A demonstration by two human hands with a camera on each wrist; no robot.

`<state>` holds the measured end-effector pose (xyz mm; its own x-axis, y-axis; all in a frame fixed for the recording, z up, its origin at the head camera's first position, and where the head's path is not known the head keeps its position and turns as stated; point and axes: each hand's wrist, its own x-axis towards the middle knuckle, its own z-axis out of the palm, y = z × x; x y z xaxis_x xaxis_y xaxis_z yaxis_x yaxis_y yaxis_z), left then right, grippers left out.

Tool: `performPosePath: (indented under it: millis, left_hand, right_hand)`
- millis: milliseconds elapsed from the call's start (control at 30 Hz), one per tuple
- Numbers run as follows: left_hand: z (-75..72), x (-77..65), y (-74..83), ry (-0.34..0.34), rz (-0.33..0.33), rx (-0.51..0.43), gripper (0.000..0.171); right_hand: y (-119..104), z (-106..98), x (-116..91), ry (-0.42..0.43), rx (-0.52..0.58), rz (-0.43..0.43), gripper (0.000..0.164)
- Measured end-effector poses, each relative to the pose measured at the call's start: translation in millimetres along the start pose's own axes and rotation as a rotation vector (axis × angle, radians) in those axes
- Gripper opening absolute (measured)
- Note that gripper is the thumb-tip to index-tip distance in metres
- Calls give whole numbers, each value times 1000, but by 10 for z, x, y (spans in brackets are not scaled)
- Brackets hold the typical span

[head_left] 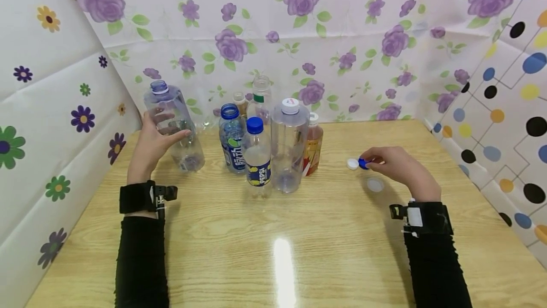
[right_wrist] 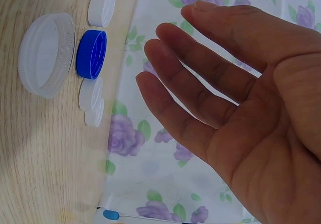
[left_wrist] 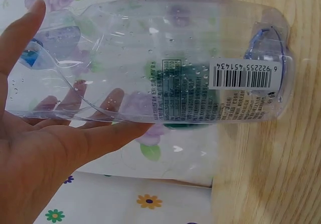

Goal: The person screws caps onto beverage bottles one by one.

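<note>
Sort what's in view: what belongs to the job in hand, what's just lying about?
Likely the job:
- large uncapped bottle, gripped by left hand
- blue cap, white caps and translucent lid, near right hand
- Pepsi bottle, blue-labelled bottle and the other grouped bottles

Likely just surroundings:
- floral sheet
- polka-dot sheet
- wrist cameras

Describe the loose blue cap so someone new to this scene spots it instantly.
Start at the wooden table, then find the right hand near its right side. Beside that hand lie white caps, a wide translucent lid and the loose blue cap. It alone among them is blue; its neighbours are white or translucent.
</note>
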<state>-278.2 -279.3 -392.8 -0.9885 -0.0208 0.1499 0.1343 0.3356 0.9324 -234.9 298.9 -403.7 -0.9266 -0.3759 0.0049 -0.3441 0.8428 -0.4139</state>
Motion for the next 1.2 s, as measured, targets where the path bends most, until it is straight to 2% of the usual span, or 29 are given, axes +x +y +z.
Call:
performPosePath:
  millis: [433,667,833,1033,1200]
  left_hand:
    - [0,-10,-2,-6,-6,7,106]
    - [-13,-13,17,15,12,6,104]
    - [-34,-92,200,34,49,9,100]
    - [-28,-226,525,39,113,3,90]
    - [14,-378,818,18,182,35,84]
  right_hand:
    - [0,7,-3,-16,-8,-18,28]
    - [-8,5,-13,-19,-10,-10,29]
    - [-17,-6,-5,-20,-6,-17,29]
    - [-15,-14,2,-16,-10,-30,28]
    - [-29,-17,-7,-16,-9,-28,28]
